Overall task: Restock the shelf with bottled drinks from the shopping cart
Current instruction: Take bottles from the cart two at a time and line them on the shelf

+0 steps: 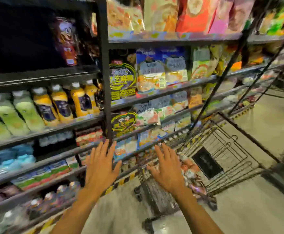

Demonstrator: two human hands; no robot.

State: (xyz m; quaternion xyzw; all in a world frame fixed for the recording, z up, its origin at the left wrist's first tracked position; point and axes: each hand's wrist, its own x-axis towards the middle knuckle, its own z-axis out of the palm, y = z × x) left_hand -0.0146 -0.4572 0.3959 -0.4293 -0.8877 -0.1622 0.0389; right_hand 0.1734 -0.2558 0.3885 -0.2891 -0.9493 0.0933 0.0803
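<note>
Wire shopping cart [230, 154] blurred, bottles [187, 168] inside indistinct, left hand [100, 166] and right hand [169, 169] fingers spread, empty

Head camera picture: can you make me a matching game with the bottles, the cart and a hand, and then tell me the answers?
Things:
1. orange bottles
2. green bottles
3. shopping cart
4. left hand

Where or how:
A. far left on the drinks shelf
B. on the floor, lower right
C. right beside the black shelf post
D. fingers spread, holding nothing

Pairs: 1-C, 2-A, 3-B, 4-D
</note>
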